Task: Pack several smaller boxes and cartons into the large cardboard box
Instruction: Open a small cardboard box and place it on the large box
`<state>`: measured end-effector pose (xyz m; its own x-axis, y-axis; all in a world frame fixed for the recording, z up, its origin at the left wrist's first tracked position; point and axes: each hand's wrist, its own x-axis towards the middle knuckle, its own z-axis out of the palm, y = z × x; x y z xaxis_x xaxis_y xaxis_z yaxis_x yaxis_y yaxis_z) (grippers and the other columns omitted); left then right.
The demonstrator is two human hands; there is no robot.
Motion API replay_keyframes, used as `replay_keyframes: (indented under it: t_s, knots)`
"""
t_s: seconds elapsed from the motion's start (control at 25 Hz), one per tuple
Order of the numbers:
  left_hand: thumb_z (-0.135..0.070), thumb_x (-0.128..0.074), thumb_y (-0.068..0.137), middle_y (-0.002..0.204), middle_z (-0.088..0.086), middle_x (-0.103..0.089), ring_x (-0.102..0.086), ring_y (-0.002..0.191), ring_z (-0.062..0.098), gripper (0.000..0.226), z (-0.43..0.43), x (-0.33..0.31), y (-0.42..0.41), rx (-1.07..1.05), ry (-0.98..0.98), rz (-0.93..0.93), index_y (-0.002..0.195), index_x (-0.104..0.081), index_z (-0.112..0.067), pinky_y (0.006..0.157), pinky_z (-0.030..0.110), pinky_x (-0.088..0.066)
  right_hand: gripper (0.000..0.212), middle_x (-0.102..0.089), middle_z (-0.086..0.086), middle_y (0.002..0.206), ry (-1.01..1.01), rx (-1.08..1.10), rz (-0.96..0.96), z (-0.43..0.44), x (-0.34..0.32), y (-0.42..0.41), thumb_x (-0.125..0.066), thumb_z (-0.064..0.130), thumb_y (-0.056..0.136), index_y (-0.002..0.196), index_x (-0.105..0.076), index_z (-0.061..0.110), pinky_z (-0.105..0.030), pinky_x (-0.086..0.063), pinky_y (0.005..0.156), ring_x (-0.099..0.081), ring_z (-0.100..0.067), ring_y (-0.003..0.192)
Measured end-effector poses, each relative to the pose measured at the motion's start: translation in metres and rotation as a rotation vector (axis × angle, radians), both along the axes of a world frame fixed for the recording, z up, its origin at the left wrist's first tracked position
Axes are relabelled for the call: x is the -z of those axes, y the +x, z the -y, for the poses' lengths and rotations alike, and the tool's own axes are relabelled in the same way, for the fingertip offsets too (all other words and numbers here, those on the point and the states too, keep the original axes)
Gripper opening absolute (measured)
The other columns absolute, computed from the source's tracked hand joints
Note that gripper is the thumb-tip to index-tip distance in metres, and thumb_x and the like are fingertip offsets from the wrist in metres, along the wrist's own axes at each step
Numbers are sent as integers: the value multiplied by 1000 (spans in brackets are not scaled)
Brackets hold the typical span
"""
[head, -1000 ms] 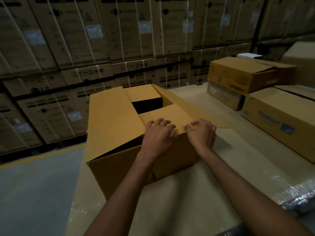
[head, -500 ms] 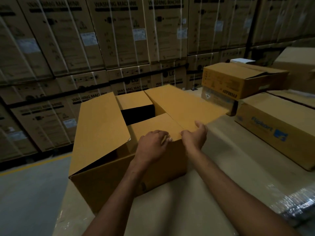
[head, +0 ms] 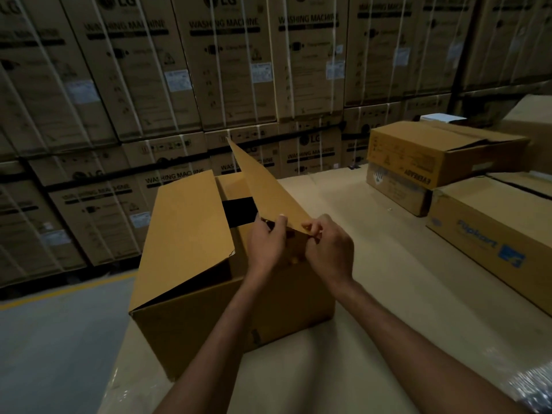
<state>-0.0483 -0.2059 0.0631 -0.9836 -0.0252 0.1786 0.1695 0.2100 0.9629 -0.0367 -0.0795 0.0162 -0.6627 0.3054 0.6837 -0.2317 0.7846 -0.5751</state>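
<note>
The large cardboard box (head: pixel 209 318) stands in front of me on a flat cardboard-covered surface. Its long left flap (head: pixel 185 231) lies folded down over the top. The long right flap (head: pixel 268 192) stands tilted up. My left hand (head: pixel 265 243) and my right hand (head: pixel 328 252) both pinch the near edge of this right flap, side by side. A dark gap (head: pixel 239 210) shows between the flaps; what lies inside the box is hidden.
To the right stand smaller cartons: an Eveready box (head: pixel 442 153) on top of another carton (head: pixel 394 189), and a Flipkart box (head: pixel 495 231). Stacked washing-machine cartons (head: pixel 227 70) form a wall behind. Grey floor (head: pixel 53 339) lies at left beyond the surface's edge.
The right flap, lying flat outward before, has been lifted and swung up. Both hands moved from the short near flap to the right flap's edge.
</note>
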Motion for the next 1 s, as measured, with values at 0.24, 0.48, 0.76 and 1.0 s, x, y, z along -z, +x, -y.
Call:
replay_keyframes:
  t_s: [0.24,0.48,0.76,1.0]
  knots:
    - [-12,-50,104,84,6,-66,-74,78,20,20,-2,-34,12,54,-13,7,87,-56,-4,62,23,-60,20,-69,-1,66,195,153,43,1,-4,12,-70,15,90,109,-74,17,-24,-37,53,-64,-24,54]
    - [-20,-56,103,104,8,-73,-77,86,18,19,13,-49,11,205,-38,19,113,-61,-4,73,25,-60,14,-70,-5,68,269,205,123,4,-22,11,-63,15,87,89,-76,16,-27,-38,51,-65,-30,56]
    - [-65,-57,91,106,-9,-73,-69,93,4,52,61,-18,45,36,-521,-469,115,-69,-20,73,26,-59,33,-79,-9,94,331,237,46,12,2,42,-66,4,81,110,-78,13,-33,-55,56,-74,-32,75]
    - [-71,-66,80,166,5,-29,-24,153,32,99,139,3,45,-14,-1119,-291,161,-25,-31,119,55,-26,46,-70,-10,131,243,197,189,32,11,45,-61,4,89,135,-67,11,-43,-53,94,-66,-31,115]
